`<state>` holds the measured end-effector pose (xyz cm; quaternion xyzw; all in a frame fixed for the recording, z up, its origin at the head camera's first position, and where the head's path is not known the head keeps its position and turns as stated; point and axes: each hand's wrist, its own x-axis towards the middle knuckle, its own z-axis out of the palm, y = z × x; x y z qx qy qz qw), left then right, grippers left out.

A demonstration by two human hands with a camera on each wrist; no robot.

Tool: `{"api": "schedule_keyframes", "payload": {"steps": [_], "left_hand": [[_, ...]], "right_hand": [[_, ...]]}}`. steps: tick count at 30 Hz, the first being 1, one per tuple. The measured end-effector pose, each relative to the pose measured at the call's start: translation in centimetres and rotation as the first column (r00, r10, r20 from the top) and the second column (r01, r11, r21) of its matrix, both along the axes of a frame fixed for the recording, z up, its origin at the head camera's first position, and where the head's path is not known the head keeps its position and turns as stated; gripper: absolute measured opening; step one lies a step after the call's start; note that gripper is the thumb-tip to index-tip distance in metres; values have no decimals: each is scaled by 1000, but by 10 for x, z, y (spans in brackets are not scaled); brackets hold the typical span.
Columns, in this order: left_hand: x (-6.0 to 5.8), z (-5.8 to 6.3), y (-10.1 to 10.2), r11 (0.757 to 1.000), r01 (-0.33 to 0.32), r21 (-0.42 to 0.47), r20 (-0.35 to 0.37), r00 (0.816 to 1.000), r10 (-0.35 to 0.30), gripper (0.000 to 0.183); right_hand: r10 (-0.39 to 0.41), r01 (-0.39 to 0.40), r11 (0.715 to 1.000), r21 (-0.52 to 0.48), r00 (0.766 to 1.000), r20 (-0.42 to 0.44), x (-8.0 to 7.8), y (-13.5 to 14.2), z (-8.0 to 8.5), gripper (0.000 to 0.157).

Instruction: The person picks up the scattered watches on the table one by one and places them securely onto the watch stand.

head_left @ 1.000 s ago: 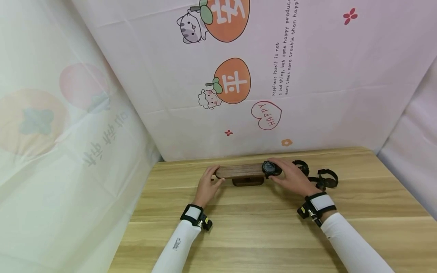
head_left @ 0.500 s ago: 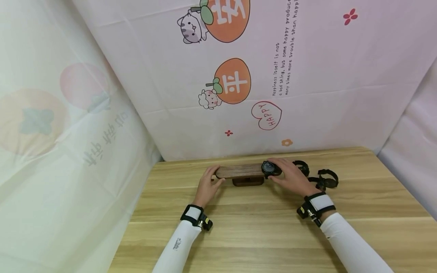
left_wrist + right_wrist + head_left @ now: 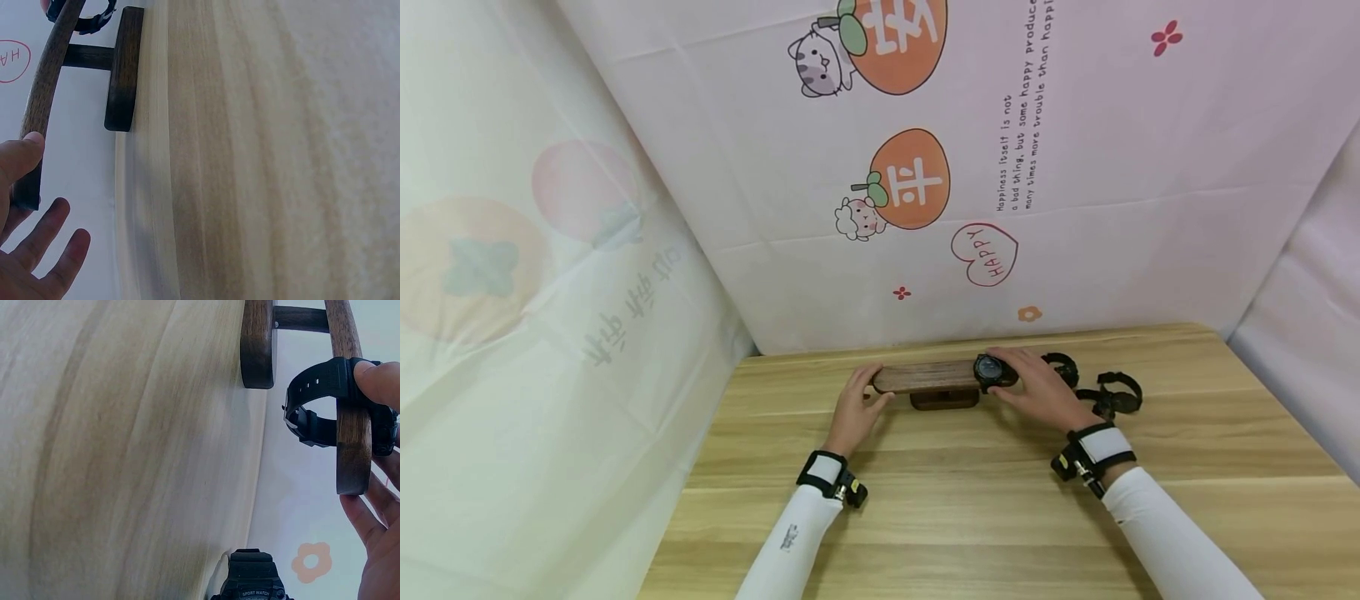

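Observation:
A dark wooden T-shaped watch stand [image 3: 928,377] stands near the back of the table. Its long crossbar rests on a short post above a rounded base [image 3: 127,75]. A black digital wristwatch [image 3: 990,368] is looped round the crossbar's right end, its buckled strap [image 3: 312,384] hanging below. My left hand [image 3: 852,412] pinches the crossbar's left end, thumb on the near edge; the other fingers spread past the end in the left wrist view. My right hand [image 3: 1047,394] holds the watch, its thumb on the strap and a fingertip touching the crossbar's end.
Right of the stand, a second black watch [image 3: 1062,367] lies partly behind my right hand, and another black strapped watch [image 3: 1120,396] sits farther right. The wood-grain table [image 3: 955,500] ends against a printed white cloth [image 3: 820,283] at the back.

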<state>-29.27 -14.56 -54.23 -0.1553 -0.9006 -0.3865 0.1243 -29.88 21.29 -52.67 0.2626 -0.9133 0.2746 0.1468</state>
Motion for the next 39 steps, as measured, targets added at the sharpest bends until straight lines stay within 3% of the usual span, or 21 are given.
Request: {"api": "schedule_keyframes", "payload": {"steps": [20, 30, 39], "left_hand": [[0, -2, -2, 1000, 6, 12, -13, 1000, -6, 59], [0, -2, -2, 1000, 6, 10, 0, 1000, -6, 59], [-2, -3, -2, 1000, 22, 20, -40, 999, -21, 59]], "right_hand": [[-10, 10, 1000, -3, 1000, 26, -3, 0, -2, 70], [18, -18, 1000, -5, 1000, -22, -6, -4, -5, 69], [14, -14, 1000, -3, 999, -30, -7, -10, -3, 69]]}}
